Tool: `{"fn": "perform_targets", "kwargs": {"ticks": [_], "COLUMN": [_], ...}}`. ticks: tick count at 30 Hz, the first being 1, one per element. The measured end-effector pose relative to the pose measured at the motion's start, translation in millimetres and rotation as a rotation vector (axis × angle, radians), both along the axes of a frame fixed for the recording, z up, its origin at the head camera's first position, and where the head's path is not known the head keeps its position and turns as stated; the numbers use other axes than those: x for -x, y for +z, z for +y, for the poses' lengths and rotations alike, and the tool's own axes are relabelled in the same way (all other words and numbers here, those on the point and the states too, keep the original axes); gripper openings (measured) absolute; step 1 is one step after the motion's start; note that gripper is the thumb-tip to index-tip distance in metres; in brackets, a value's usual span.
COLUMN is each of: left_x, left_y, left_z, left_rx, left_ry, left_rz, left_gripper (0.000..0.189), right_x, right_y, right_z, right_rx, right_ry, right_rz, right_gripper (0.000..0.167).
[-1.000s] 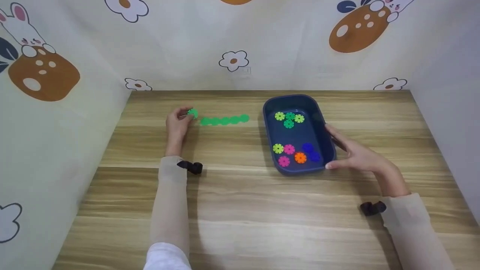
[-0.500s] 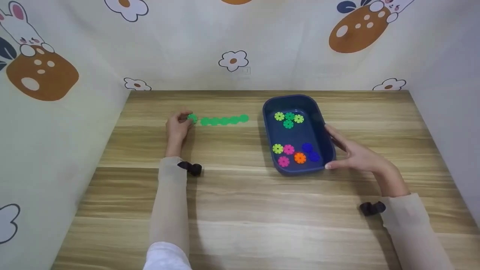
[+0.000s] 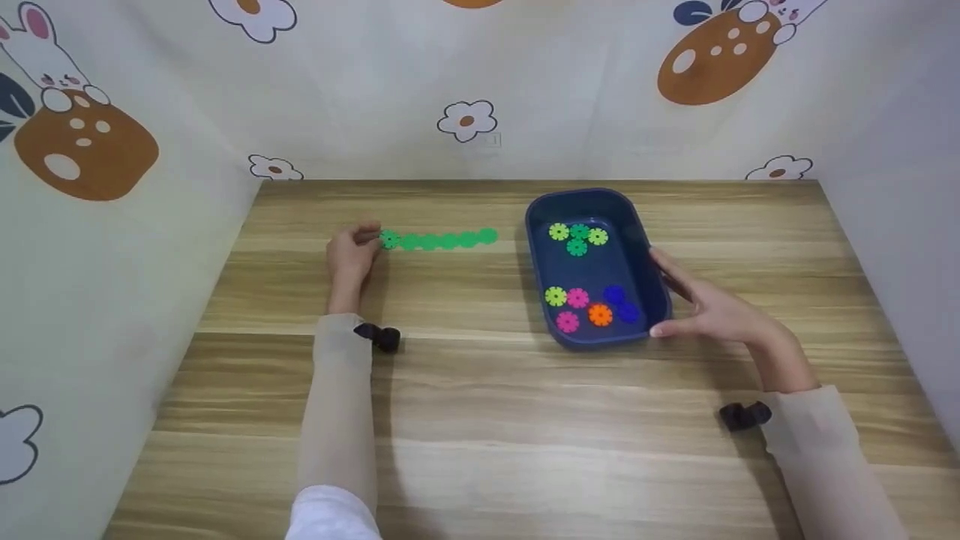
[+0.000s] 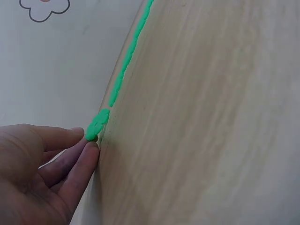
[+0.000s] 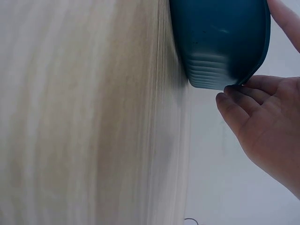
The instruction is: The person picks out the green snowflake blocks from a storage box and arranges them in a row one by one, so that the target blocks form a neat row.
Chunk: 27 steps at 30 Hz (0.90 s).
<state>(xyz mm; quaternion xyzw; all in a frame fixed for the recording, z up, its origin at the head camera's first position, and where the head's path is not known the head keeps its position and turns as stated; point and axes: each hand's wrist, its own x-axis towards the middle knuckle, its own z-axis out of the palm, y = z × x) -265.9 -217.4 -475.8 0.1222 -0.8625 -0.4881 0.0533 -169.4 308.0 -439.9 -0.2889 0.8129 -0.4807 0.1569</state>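
Between the thumb and fingertips of my left hand [image 3: 352, 256], a green snowflake disc [image 3: 389, 239] with a notched edge is pinched. Its right edge sits right at the left end of a row of several green discs [image 3: 448, 241] laid on the table. In the left wrist view the pinched disc [image 4: 98, 124] tilts up from the tabletop. My right hand [image 3: 712, 309] rests against the outside of a dark blue bin [image 3: 534, 271], thumb at the near right corner and fingers fairly straight along the right wall. The right wrist view has its fingertips at the bin's rim [image 5: 255, 70].
Inside the bin, yellow-green and green discs [image 3: 577, 247] lie toward the far end. Pink, orange, blue and yellow-green discs [image 3: 600, 315] lie at the near end. The wooden table [image 3: 480, 420] meets a printed curtain [image 3: 375, 97] at the back and sides.
My left hand has brought the green disc toward me and down, closing the gap to the row's left end. The right hand and bin have stayed put.
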Motion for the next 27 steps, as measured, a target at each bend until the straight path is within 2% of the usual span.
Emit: {"fn": "perform_targets", "kwargs": {"ticks": [4, 12, 21, 27], "left_x": [-1.8, -2.0, 0.7, 1.8], "left_y": [2.4, 7.9, 24.4, 32.1], "left_z": [-0.8, 1.7, 14.1, 24.2], "left_rx": [-0.003, 0.024, -0.046, -0.115], "left_ry": [-0.009, -0.021, -0.066, -0.081], "left_rz": [-0.010, 0.038, 0.071, 0.060], "left_gripper": [0.026, 0.025, 0.026, 0.027], "right_x": [-0.3, -1.1, -1.7, -1.1], "right_y": [0.0, 1.5, 1.4, 1.6], "right_z": [0, -1, -1, -1], "right_rx": [0.008, -0.015, -0.003, -0.022], "right_ry": [-0.003, -0.013, -0.007, -0.020], "right_rz": [0.009, -0.003, 0.001, -0.009], "right_gripper": [0.106, 0.106, 0.106, 0.106]}}
